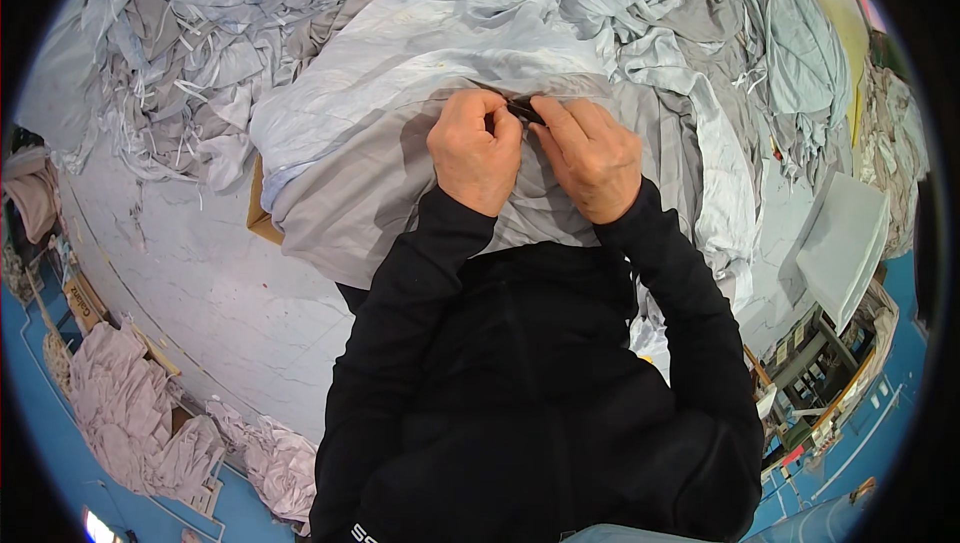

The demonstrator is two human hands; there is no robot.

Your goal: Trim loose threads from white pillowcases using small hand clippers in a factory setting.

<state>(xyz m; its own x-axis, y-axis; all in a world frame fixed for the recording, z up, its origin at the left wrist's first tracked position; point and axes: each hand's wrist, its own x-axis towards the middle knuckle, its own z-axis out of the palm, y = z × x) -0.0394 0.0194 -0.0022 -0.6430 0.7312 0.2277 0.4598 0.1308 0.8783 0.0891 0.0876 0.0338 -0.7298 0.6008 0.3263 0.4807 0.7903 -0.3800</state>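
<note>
Together, hands (530, 148) pinching grey fabric (400, 183).

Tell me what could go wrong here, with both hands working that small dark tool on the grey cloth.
1. The small dark tool sits pinched between the left hand and right hand; its tip is hidden, so it might nick a finger.
2. It works right on the grey cloth, so it could snag the fabric.
3. Loose strips nearby may tangle in.
</note>
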